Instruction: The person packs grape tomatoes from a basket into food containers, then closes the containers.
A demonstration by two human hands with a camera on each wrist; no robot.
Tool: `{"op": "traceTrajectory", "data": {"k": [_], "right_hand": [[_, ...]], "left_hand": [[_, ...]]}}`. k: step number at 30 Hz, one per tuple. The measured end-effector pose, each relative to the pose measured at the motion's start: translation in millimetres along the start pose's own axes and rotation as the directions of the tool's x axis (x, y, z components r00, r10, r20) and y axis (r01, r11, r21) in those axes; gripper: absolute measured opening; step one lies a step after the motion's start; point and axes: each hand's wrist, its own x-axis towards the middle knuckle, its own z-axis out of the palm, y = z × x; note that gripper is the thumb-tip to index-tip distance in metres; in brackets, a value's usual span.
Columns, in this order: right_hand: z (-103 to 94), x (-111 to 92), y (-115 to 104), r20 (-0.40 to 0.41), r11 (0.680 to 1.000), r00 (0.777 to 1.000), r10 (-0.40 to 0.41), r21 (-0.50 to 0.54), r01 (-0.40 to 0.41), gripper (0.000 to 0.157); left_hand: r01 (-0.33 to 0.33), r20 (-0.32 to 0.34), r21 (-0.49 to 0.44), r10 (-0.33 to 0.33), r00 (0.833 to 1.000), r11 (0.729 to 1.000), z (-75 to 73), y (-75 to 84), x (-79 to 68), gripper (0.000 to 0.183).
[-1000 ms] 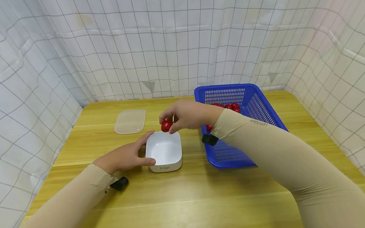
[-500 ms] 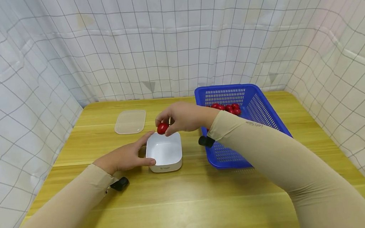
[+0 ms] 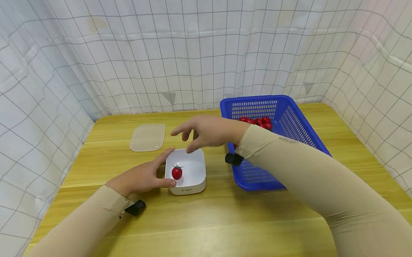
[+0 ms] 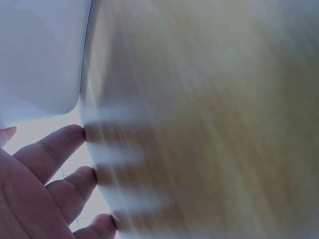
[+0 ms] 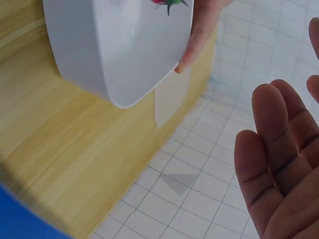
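The left hand (image 3: 144, 176) grips the square white box (image 3: 188, 189) by its near side, thumb and forefinger spread wide along 2 edges; the right hand (image 3: 211, 131), fingers loosely apart and holding nothing, hovers over the box's far edge. Inside, just beside the left thumb, sits 1 round red tomato with green sepals (image 3: 177, 173), cut off by the right wrist view's top edge. Right of the right hand, the perforated blue plastic basket (image 3: 282, 106) is partly hidden by the beige sleeve (image 3: 303, 169); its glossy red tomatoes (image 3: 266, 120) cannot be fully counted. Beyond the left hand lies a flat translucent square lid (image 3: 148, 138). Beneath both hands is the yellowish wood-grain table (image 3: 199, 234), blurred in the left wrist view; white grid-lined curtains (image 3: 199, 44) surround it.
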Motion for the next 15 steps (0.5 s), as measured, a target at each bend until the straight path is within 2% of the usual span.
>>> {"op": "traceTrajectory", "data": {"k": [9, 15], "right_hand": [[-17.5, -19.8, 31.8, -0.141, 0.994, 0.986, 0.089, 0.079, -0.079, 0.055], [-33.9, -37.6, 76.4, -0.253, 0.982, 0.951, 0.180, 0.095, -0.161, 0.053]], "left_hand": [[-0.008, -0.008, -0.007, 0.008, 1.000, 1.000, 1.1, 0.1, 1.0, 0.114], [-0.010, -0.019, 0.000, 0.010, 1.000, 1.000, 1.5, -0.8, 1.0, 0.113]]}}
